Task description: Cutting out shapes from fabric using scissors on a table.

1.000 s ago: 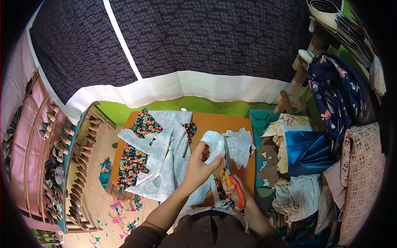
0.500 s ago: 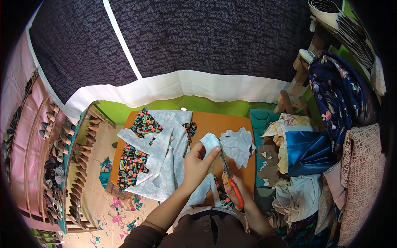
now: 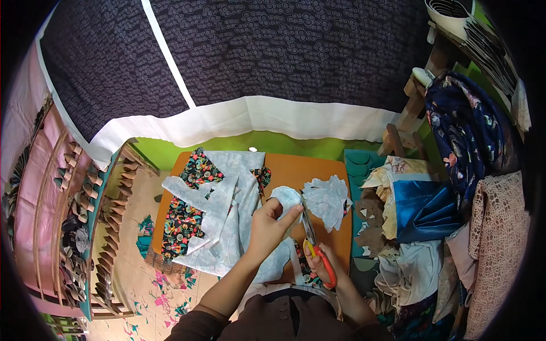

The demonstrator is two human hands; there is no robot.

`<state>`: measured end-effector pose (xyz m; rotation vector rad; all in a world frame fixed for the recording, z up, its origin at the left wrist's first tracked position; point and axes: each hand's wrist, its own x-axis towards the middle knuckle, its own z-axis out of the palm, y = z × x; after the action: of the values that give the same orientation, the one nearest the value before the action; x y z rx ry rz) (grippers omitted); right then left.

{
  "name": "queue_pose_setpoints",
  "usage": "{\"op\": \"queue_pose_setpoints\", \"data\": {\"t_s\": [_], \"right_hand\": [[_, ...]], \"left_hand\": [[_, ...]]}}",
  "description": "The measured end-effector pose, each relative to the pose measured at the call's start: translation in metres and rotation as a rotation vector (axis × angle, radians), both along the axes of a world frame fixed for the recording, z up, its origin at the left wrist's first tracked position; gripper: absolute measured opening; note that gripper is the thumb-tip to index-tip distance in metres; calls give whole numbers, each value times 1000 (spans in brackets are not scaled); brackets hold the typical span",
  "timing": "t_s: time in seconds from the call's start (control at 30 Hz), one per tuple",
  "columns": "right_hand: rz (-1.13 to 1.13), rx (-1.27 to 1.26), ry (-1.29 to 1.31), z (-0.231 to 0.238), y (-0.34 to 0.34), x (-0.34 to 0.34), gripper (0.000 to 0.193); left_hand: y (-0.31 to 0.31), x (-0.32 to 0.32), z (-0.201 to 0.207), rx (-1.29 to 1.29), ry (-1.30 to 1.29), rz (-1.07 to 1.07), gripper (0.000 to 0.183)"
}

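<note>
Between the thumb and fingers of my left hand [image 3: 270, 224] is a small rounded piece of pale fabric [image 3: 286, 196]. My right hand [image 3: 323, 262] grips scissors [image 3: 324, 262] with red and yellow handles. Their blades point away from me and lie along the right edge of the piece. Beyond them, to the right, a heap of pale cut pieces [image 3: 327, 200] rests on the orange-brown table [image 3: 301, 163]. On my left a larger spread of pale cloth [image 3: 222, 238] lies partly folded, its dark floral printed side [image 3: 183, 223] showing in places.
Folded fabrics, including shiny blue cloth [image 3: 426, 210], are stacked along the right. A rack with rows of pointed brown pieces [image 3: 116, 210] stands on the left. Scraps litter the tiled floor [image 3: 165, 295]. A dark patterned curtain [image 3: 284, 51] hangs ahead.
The fabric piece has turned in my left hand and now shows a rounder outline, slightly farther left. My left hand has shifted a little; the scissors stay almost in place.
</note>
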<state>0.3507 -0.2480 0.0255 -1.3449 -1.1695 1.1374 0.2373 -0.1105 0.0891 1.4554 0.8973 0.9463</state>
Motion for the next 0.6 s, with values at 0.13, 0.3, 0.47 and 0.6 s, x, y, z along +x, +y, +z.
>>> {"op": "queue_pose_setpoints", "data": {"t_s": [0.13,0.3,0.47,0.6], "right_hand": [[-13,10,63,3,0,1,60],[10,-26,59,-7,-2,3,58],[-1,-13,67,5,-1,0,58],[50,-30,106,11,0,3,58]], "left_hand": [[0,-1,8,52,98,-47,42],[1,-1,6,34,80,-50,43],[3,-7,10,28,99,-96,41],[4,-12,20,112,248,-169,35]]}}
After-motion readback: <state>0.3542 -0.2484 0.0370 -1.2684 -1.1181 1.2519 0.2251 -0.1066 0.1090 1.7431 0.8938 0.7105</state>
